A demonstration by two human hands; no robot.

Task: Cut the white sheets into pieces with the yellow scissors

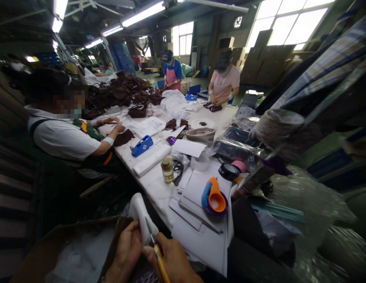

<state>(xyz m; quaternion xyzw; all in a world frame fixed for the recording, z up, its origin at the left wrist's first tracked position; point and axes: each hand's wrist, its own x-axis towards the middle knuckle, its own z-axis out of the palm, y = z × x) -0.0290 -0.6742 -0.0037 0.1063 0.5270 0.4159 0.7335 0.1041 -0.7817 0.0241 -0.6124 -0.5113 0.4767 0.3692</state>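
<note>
At the bottom centre, my left hand (128, 245) grips a white soft piece (138, 208) between thumb and fingers. My right hand (172, 255) is closed around a tool with a yellow handle (161, 264) and a grey metal tip (151, 234). The metal tip lies against the white piece, close to my left fingers. Both hands are near each other, just off the table's near edge, between an open cardboard box (112, 236) and a stack of white sheets (197, 232).
On the white table (153, 184) are a blue tape dispenser (142, 146), a glass jar (167, 170), an orange tape holder (216, 198), black tape (229, 171) and dark brown items (118, 92). One person sits at left; two others work at the far side.
</note>
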